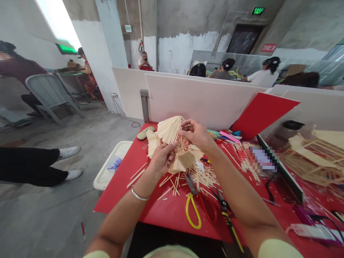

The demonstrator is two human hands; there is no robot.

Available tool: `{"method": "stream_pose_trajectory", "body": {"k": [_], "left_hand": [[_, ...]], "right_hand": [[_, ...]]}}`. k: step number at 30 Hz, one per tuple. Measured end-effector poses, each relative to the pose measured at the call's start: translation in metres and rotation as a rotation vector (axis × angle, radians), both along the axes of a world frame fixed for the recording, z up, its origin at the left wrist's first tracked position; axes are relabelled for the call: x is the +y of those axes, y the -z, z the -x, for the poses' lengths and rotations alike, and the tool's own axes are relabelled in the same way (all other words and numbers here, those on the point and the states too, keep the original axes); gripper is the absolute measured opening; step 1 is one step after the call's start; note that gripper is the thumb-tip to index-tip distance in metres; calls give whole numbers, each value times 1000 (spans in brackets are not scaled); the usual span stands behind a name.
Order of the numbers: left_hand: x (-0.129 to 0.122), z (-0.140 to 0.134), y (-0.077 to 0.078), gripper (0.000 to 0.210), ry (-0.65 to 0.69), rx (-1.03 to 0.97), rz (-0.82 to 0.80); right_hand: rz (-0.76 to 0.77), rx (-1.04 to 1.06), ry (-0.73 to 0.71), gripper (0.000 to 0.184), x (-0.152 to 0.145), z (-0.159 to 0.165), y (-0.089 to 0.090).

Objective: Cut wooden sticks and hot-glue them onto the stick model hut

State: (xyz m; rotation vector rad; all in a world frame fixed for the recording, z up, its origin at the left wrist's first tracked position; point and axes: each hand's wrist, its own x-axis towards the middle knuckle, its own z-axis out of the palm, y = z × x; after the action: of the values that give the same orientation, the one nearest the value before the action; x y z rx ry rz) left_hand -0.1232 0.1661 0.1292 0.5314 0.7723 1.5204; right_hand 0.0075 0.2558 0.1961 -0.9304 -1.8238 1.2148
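A model made of thin pale wooden sticks stands on the red tabletop, its slanted stick panels spreading out on several sides. My left hand is closed, thumb and forefinger pinching at the near side of the model. From the right, my right hand reaches over it, thumb and fingers closed at the edge of the upper panel. What exactly lies between the fingertips is too small to make out. Loose wooden sticks lie in a heap below the hands. Closer to me are scissors with yellow and red handles, and black pliers-like cutters.
A grey-green oval object sits at the table's far left corner. White partition boards and a leaning red board stand behind. To the right is another stick model. A white plastic bin stands left; a person's legs are beyond.
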Motion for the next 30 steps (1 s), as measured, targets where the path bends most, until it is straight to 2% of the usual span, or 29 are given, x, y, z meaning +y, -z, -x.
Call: {"method": "stream_pose_trajectory", "body": {"k": [3, 6, 9, 11, 14, 16, 19, 22, 25, 28, 30], "left_hand": [[-22, -2, 6, 28, 53, 0, 3], [-53, -12, 20, 26, 99, 50, 13], [-78, -28, 40, 27, 207, 125, 52], [-87, -41, 56, 27, 282, 174, 96], [-92, -61, 78, 27, 383, 268, 118], [-92, -76, 90, 26, 408, 299, 104], [-91, -99, 103, 29, 386, 252, 131], [-90, -118, 113, 32, 359, 197, 192], [-89, -129, 121, 31, 302, 162, 225], [-86, -133, 126, 33, 265, 156, 240], [-85, -133, 127, 32, 260, 160, 243]], "right_hand": [[-133, -3, 70, 43, -26, -15, 3], [-259, 25, 177, 41, -62, -40, 21], [-206, 3, 181, 26, -95, -68, 52], [-124, -14, 204, 24, -112, -84, 75], [13, -17, 252, 25, -129, -105, 107], [43, -41, 239, 24, -138, -116, 124], [8, -78, 228, 23, -150, -131, 146], [-106, -143, 338, 24, -160, -151, 171], [-217, -341, 396, 27, -168, -169, 197], [-278, -632, 341, 34, -174, -174, 217], [-333, -779, 303, 39, -177, -169, 223]]}}
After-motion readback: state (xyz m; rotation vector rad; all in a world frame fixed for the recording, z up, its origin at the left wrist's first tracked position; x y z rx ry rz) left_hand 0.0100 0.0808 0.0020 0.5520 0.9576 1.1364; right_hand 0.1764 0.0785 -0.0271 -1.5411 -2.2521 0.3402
